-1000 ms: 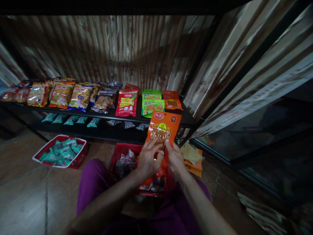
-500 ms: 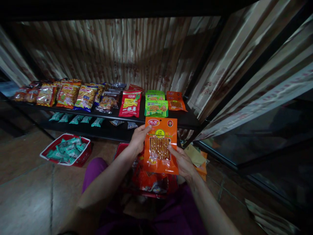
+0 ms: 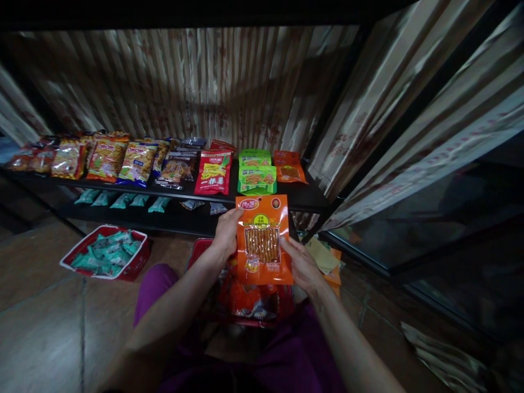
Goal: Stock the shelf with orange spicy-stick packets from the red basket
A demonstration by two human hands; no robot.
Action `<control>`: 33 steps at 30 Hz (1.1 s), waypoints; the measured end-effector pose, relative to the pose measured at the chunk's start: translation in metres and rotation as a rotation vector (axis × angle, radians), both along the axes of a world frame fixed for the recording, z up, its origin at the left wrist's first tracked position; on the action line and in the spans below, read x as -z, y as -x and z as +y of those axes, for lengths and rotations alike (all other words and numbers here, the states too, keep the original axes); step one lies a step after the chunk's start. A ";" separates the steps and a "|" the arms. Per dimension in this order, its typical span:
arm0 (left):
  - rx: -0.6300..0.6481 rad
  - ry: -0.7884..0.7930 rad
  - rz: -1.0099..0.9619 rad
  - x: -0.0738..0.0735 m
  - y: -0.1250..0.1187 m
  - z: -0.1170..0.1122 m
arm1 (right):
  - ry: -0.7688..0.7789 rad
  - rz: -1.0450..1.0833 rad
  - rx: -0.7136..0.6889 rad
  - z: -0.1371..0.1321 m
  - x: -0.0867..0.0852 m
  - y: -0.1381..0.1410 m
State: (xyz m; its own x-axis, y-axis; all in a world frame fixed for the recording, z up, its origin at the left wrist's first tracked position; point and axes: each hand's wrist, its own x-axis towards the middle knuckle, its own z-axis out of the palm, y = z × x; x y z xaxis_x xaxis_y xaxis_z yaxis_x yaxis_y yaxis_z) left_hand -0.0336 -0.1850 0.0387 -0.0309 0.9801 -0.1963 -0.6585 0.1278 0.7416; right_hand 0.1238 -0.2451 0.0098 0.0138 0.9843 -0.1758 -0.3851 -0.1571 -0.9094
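Observation:
An orange snack packet [image 3: 262, 273] with a clear window showing brown sticks is held upright between both hands. My left hand [image 3: 226, 232] grips its left edge, thumb near the top corner. My right hand [image 3: 301, 263] holds its lower right side, thumb on the front. Below the packet, between my knees, a red basket [image 3: 200, 248] holds orange and dark packets, partly hidden by my arms. Beyond it, on the black shelf [image 3: 311, 199], are an orange packet [image 3: 290, 166], green packets [image 3: 257, 179] and a red packet [image 3: 213, 172].
Several more snack bags [image 3: 138, 162] line the shelf's left part. Small teal packets [image 3: 123, 201] lie on the lower shelf. On the floor at left stands a red-and-white basket [image 3: 137, 267] of teal packets. Cardboard pieces [image 3: 325, 255] lie right. Curtains [image 3: 204, 82] hang behind.
The view has shifted slightly, so the shelf and baskets sit a little further left. Both hands keep their hold on the orange packet, which stays upright.

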 end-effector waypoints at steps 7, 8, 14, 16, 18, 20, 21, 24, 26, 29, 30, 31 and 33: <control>0.091 -0.009 0.005 -0.004 -0.004 -0.009 | -0.116 -0.014 0.125 0.017 -0.013 0.004; 0.110 -0.010 0.006 -0.005 -0.004 -0.011 | -0.119 -0.007 0.137 0.020 -0.015 0.004; 0.191 -0.054 0.021 -0.005 0.001 -0.018 | -0.122 0.027 0.237 0.032 -0.018 0.003; 0.181 -0.038 0.058 0.001 0.005 -0.020 | -0.104 0.043 0.234 0.033 -0.019 0.003; 0.191 -0.022 0.095 0.009 0.010 -0.022 | -0.089 0.059 0.224 0.033 -0.020 0.002; 0.227 -0.024 0.112 0.016 0.013 -0.024 | -0.073 0.069 0.221 0.033 -0.020 0.002; 0.248 -0.026 0.115 0.019 0.014 -0.025 | -0.064 0.071 0.222 0.034 -0.021 0.002; 0.281 -0.015 0.118 0.022 0.014 -0.027 | -0.044 0.070 0.227 0.035 -0.023 0.001; 0.274 0.007 0.115 0.021 0.013 -0.028 | -0.032 0.064 0.224 0.035 -0.025 0.000; 0.223 0.047 0.104 0.019 0.010 -0.030 | -0.025 0.057 0.204 0.035 -0.028 0.000; 0.206 0.061 0.090 0.018 0.008 -0.030 | -0.024 0.057 0.197 0.035 -0.028 0.000; 0.191 0.072 0.070 0.017 0.007 -0.031 | -0.023 0.059 0.194 0.034 -0.028 0.000; 0.167 0.087 0.021 0.016 0.005 -0.031 | -0.019 0.063 0.184 0.033 -0.028 0.001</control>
